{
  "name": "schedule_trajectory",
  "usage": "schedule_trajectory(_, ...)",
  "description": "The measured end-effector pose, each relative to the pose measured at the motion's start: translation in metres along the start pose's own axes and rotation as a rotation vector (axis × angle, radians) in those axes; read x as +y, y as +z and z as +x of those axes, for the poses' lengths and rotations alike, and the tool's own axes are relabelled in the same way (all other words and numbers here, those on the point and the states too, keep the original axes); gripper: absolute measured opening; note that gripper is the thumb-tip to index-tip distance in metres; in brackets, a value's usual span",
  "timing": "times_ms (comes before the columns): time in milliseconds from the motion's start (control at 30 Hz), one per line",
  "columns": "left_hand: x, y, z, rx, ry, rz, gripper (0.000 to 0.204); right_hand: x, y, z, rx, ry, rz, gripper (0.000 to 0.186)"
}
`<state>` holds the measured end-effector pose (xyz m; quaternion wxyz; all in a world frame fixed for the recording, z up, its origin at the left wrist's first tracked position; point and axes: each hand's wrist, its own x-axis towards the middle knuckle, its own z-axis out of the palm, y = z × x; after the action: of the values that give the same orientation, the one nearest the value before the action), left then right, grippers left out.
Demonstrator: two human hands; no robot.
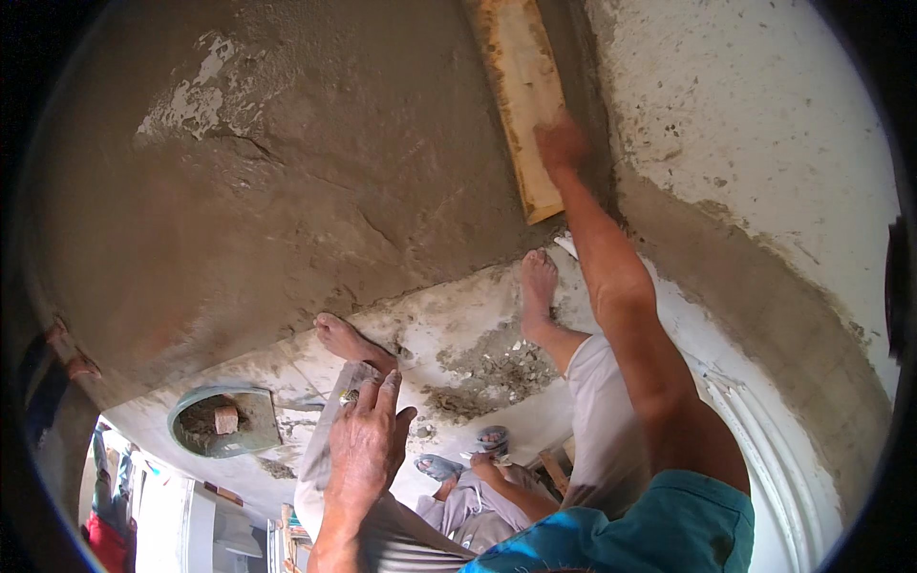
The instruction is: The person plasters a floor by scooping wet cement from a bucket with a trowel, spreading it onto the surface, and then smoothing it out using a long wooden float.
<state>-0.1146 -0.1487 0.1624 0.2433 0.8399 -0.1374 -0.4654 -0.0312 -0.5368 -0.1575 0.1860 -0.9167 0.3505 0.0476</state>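
My right hand [562, 143], slightly blurred, grips a long pale wooden board [516, 86] with mud-stained edges, lying on wet grey mortar [287, 210] beside the wall. My left hand [368, 439], ringed and dusted, rests over my left knee with its fingers stretched out and holding nothing. My bare feet [535, 282] stand on a pale, dirty ledge [449, 296] along the mortar's near edge, with loose debris [487, 382] between them.
A green bucket [181, 430] with a brick piece [226, 419] sits at lower left. A white plastered wall [735, 115] runs along the right, above white pipes [764, 449]. Below me are another person's sandalled feet [492, 441]. Red cloth [105, 540] shows at far lower left.
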Motion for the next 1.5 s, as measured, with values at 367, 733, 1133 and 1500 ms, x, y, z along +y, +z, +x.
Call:
schedule_trajectory(367, -0.009, -0.004, -0.005, 0.028, 0.014, -0.033, 0.044, -0.096, 0.054, -0.081, -0.183, -0.08, 0.042, 0.047)
schedule_trajectory(733, -0.023, -0.005, -0.009, 0.024, -0.007, -0.056, 0.043, -0.193, 0.078, -0.184, -0.373, -0.208, 0.246, 0.045)
schedule_trajectory(1133, -0.014, -0.016, -0.007, 0.059, -0.001, -0.063, 0.043, -0.063, 0.018, 0.042, -0.017, -0.035, 0.156, 0.068)
schedule_trajectory(1500, -0.012, -0.027, -0.006, 0.012, -0.001, -0.042, 0.045, -0.106, 0.057, 0.066, 0.063, -0.109, -0.055, 0.066)
